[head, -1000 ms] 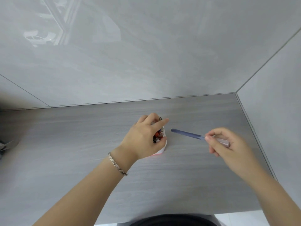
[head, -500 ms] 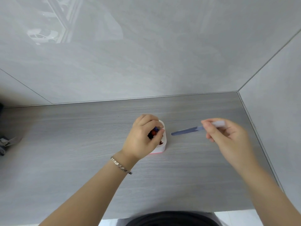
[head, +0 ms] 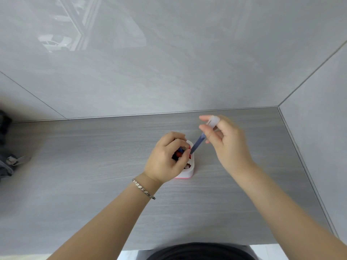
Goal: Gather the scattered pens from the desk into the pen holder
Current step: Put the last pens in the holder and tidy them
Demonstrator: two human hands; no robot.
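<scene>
1. The right hand (head: 228, 145) pinches a blue pen (head: 197, 144) with a clear cap, tip lowered into the pen holder (head: 189, 170).
2. The left hand (head: 166, 160) grips the white holder mid-desk (head: 93, 184), pens bunched inside.

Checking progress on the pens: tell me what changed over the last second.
The right hand swung the blue pen from lying level to tip-down, its tip now at the pen holder mouth. The left hand still grips the holder, which hasn't moved.
</scene>
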